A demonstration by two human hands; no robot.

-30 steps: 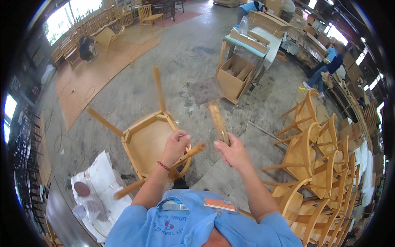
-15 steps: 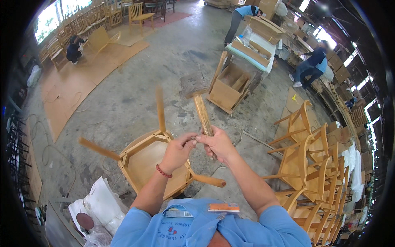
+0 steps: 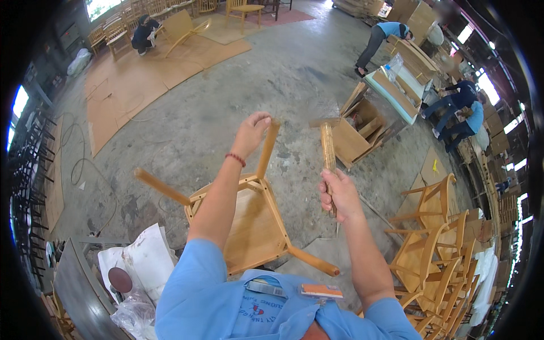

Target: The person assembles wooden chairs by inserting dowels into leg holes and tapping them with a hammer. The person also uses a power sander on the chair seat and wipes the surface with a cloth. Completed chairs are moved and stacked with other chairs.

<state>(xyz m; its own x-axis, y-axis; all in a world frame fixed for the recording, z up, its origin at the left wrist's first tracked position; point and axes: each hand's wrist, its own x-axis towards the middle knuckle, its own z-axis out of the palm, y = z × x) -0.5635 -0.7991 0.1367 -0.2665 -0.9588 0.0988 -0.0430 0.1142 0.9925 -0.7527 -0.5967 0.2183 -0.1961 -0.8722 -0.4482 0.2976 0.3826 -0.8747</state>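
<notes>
An upturned wooden chair (image 3: 249, 232) stands in front of me with its legs pointing up and outward. My left hand (image 3: 251, 135) is at the tip of its far leg (image 3: 267, 148), thumb and fingers pinched together. Anything between those fingertips is too small to make out. My right hand (image 3: 341, 194) is closed round the wooden handle of a hammer (image 3: 328, 148), held upright right of that leg. Its broad head is at the top, blurred against the floor and apart from the chair.
Stacked wooden chairs (image 3: 428, 243) stand at right. Ahead right is a work cart (image 3: 391, 96) with an open cardboard box (image 3: 357, 133). White sheeting (image 3: 141, 255) and a grey panel (image 3: 85, 289) lie at near left. Cardboard sheets (image 3: 136, 90) cover floor at far left; a person (image 3: 144, 35) crouches there, others work at far right.
My hands were together at the hammer handle; now they are apart. The left has reached forward to the far leg's tip, and the right has moved rightward with the hammer. The view has shifted.
</notes>
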